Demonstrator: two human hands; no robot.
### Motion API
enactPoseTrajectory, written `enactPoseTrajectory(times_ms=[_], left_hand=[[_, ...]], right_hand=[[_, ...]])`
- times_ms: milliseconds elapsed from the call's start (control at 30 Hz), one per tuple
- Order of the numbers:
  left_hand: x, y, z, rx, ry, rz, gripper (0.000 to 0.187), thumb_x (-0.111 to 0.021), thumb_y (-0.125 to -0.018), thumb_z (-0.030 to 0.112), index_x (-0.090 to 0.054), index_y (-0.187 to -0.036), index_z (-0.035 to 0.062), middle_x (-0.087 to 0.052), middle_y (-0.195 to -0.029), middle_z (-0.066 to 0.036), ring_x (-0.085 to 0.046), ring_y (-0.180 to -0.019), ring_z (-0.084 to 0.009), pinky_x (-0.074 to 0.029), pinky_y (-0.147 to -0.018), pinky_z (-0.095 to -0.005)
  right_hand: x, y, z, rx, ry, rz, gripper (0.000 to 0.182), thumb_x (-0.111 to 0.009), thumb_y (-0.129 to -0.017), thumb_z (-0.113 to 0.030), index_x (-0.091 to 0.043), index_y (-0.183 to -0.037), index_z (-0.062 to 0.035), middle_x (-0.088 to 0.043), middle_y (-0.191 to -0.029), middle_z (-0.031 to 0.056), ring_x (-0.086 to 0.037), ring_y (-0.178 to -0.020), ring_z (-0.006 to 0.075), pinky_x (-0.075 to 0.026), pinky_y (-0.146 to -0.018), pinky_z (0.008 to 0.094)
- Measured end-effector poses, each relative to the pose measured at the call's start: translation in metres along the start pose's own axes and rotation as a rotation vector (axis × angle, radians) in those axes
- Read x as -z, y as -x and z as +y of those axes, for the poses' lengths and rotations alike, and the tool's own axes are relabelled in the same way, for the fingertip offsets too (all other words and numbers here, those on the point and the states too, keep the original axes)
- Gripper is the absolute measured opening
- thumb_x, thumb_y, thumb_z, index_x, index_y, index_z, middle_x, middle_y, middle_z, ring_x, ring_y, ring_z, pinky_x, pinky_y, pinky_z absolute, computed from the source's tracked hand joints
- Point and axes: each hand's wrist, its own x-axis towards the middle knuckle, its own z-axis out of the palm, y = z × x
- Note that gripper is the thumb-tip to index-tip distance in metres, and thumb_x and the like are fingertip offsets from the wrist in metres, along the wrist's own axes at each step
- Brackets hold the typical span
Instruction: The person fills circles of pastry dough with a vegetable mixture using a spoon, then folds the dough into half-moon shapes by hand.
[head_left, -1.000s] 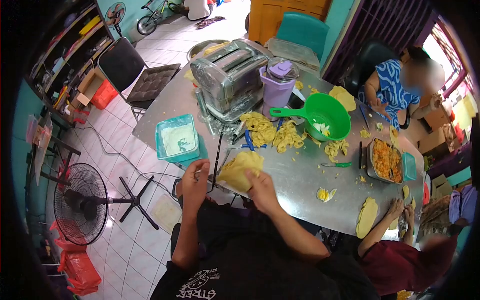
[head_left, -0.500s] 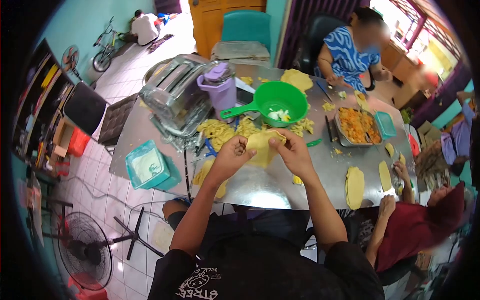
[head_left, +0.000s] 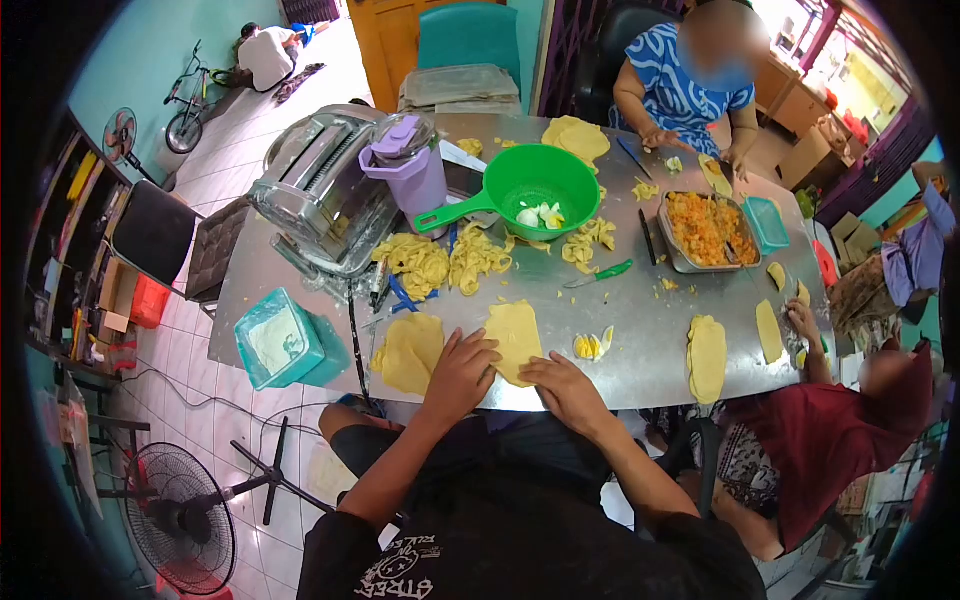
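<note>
A flat yellow dough sheet [head_left: 513, 338] lies on the metal table in front of me. My left hand [head_left: 462, 375] rests at its left edge, fingers stretched out and touching it. At the sheet's lower right corner, the fingertips of my right hand [head_left: 566, 388] lie on the dough, the hand open. To the left is a stack of dough sheets [head_left: 409, 352], close to my left hand. Pieces of boiled egg [head_left: 593, 345] sit on the metal right of the sheet. Beyond them lies a green-handled knife [head_left: 600, 274].
A green strainer [head_left: 541, 190] holds egg pieces. Dough scraps [head_left: 415, 262] lie by a purple blender [head_left: 412, 182] and a pasta machine [head_left: 325, 190]. A flour tub [head_left: 279, 338] stands left. Right are a filling tray [head_left: 708, 232], dough strips [head_left: 707, 358], and two people's hands.
The dough sheet, held up between both my hands before, now lies on the table. My hands have lowered toward the near edge, and their pinch on the sheet has loosened.
</note>
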Motion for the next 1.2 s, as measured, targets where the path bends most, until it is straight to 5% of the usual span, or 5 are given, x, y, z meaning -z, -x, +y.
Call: enactPoseTrajectory(times_ms=[267, 500, 800, 1000, 1200], left_hand=[[0.009, 0.012, 0.016, 0.053, -0.097, -0.166, 0.037, -0.064, -0.092, 0.020, -0.063, -0.127, 0.0059, -0.058, -0.138, -0.012, -0.049, -0.136, -0.0283, -0.028, -0.119, -0.0518], [-0.003, 0.011, 0.022, 0.095, -0.323, -0.199, 0.058, -0.063, -0.094, 0.035, -0.052, -0.140, 0.0025, -0.050, -0.149, -0.012, -0.043, -0.141, -0.0280, -0.023, -0.120, -0.0518], [0.007, 0.001, 0.016, 0.121, -0.189, -0.254, 0.064, -0.062, -0.095, 0.041, -0.049, -0.142, -0.0002, -0.043, -0.154, -0.018, -0.036, -0.146, -0.0333, -0.019, -0.122, -0.0528], [-0.018, -0.031, 0.004, 0.046, -0.246, -0.197, 0.069, -0.054, -0.100, 0.046, -0.041, -0.149, -0.0014, -0.039, -0.157, -0.018, -0.030, -0.149, -0.0314, -0.016, -0.122, -0.0526], [-0.023, -0.037, -0.001, 0.092, -0.187, -0.182, 0.065, -0.054, -0.100, 0.042, -0.043, -0.147, -0.0008, -0.041, -0.156, -0.017, -0.032, -0.148, -0.0317, -0.016, -0.122, -0.0525]], right_hand=[[0.012, -0.003, -0.016, 0.065, 0.125, -0.128, 0.017, -0.063, -0.092, -0.010, -0.070, -0.107, -0.0084, -0.066, -0.125, 0.0076, -0.058, -0.125, 0.0266, -0.039, -0.113, 0.0469], [-0.001, -0.046, 0.003, 0.111, 0.351, -0.009, 0.041, -0.061, -0.096, -0.024, -0.059, -0.133, -0.0062, -0.055, -0.143, 0.0086, -0.047, -0.136, 0.0295, -0.033, -0.113, 0.0512], [0.004, -0.083, 0.023, 0.016, 0.183, 0.226, 0.033, -0.064, -0.092, -0.020, -0.065, -0.120, -0.0025, -0.065, -0.126, 0.0147, -0.059, -0.117, 0.0316, -0.044, -0.099, 0.0474], [0.006, -0.096, 0.035, 0.038, 0.202, 0.155, 0.028, -0.063, -0.090, -0.014, -0.066, -0.115, -0.0013, -0.066, -0.121, 0.0151, -0.062, -0.110, 0.0345, -0.048, -0.094, 0.0465], [0.087, -0.043, 0.052, -0.124, 0.280, 0.222, 0.033, -0.059, -0.082, 0.001, -0.067, -0.113, -0.0014, -0.066, -0.115, 0.0184, -0.062, -0.107, 0.0386, -0.050, -0.092, 0.0457]])
